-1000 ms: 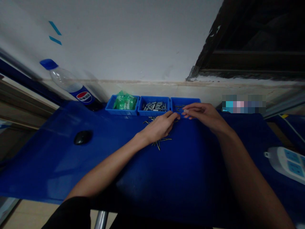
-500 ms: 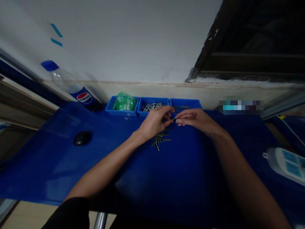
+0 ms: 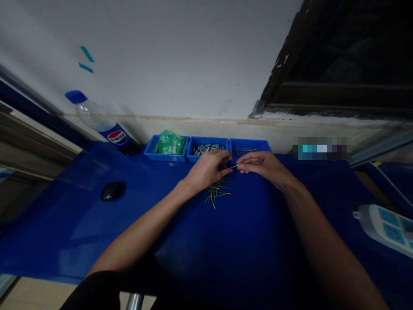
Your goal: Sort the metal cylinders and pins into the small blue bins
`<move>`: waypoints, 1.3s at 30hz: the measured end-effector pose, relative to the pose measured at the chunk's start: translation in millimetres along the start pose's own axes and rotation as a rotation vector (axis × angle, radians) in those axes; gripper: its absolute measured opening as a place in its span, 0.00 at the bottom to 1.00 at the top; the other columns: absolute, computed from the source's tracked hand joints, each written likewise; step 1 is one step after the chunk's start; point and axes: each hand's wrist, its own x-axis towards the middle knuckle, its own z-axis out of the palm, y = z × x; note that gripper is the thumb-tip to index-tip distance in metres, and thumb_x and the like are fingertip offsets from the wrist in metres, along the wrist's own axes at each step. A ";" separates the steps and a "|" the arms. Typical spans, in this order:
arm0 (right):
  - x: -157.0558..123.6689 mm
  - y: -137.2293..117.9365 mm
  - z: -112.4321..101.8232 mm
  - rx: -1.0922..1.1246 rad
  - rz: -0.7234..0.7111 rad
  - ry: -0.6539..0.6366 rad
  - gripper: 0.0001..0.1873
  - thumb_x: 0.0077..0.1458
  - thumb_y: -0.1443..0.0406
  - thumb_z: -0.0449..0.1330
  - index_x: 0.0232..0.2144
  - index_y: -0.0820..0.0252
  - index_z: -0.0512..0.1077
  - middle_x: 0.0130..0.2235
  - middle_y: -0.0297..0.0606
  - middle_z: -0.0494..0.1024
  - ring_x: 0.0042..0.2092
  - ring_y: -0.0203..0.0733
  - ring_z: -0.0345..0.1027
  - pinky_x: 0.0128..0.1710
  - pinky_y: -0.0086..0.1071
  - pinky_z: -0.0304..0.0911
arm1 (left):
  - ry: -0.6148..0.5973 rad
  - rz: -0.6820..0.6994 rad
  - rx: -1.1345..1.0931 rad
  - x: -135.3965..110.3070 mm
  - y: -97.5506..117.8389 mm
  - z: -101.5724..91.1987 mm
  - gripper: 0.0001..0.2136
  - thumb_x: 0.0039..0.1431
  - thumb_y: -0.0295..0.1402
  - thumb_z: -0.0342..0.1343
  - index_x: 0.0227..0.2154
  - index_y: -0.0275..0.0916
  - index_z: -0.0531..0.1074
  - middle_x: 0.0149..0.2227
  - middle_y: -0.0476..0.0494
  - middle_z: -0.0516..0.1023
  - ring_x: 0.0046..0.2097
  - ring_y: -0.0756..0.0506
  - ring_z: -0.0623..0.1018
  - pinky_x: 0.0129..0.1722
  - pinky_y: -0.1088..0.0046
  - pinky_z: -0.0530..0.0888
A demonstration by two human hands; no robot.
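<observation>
My left hand (image 3: 208,170) and my right hand (image 3: 261,165) meet fingertip to fingertip above the blue table (image 3: 97,228), just in front of the bins. My right hand pinches a thin metal pin (image 3: 234,166) that points toward my left fingers. My left hand's fingers are curled and pressed together; what they hold is hidden. A loose pile of brass-coloured pins (image 3: 216,192) lies on the mat right below my left hand.
Three small blue bins stand along the wall: one with green packets (image 3: 168,145), one with grey metal pieces (image 3: 207,148), one with pins (image 3: 250,148). A Pepsi bottle (image 3: 105,127) lies at the far left, a black mouse (image 3: 112,190) nearer, a white power strip (image 3: 387,226) at right.
Both hands drew back from the right bin toward me and came together over the pin pile; my right hand now shows a pin in its pinch.
</observation>
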 end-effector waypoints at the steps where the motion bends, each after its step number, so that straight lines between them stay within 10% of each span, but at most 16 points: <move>1: -0.3 -0.5 -2.2 -0.010 -0.012 0.026 0.09 0.49 0.57 0.74 0.33 0.51 0.85 0.30 0.37 0.86 0.34 0.46 0.80 0.40 0.43 0.74 | -0.045 -0.001 0.054 -0.1 -2.0 -3.4 0.10 0.61 0.28 0.64 0.46 0.36 0.77 0.41 0.41 0.83 0.38 0.45 0.83 0.39 0.68 0.77; 14: -0.6 8.0 -24.9 0.000 -0.061 0.288 0.17 0.51 0.55 0.73 0.41 0.55 0.84 0.40 0.43 0.88 0.38 0.47 0.82 0.38 0.42 0.76 | -0.423 -0.154 0.479 -3.0 0.9 -20.3 0.11 0.64 0.21 0.54 0.43 0.37 0.80 0.38 0.38 0.82 0.40 0.41 0.82 0.37 0.68 0.73; 39: 2.7 8.1 -2.8 -0.051 -0.029 -0.017 0.14 0.52 0.57 0.71 0.40 0.54 0.85 0.34 0.40 0.87 0.37 0.48 0.81 0.39 0.42 0.74 | -0.062 0.044 0.004 -0.9 1.7 -10.5 0.17 0.58 0.19 0.54 0.49 0.38 0.70 0.44 0.44 0.79 0.40 0.48 0.79 0.42 0.71 0.75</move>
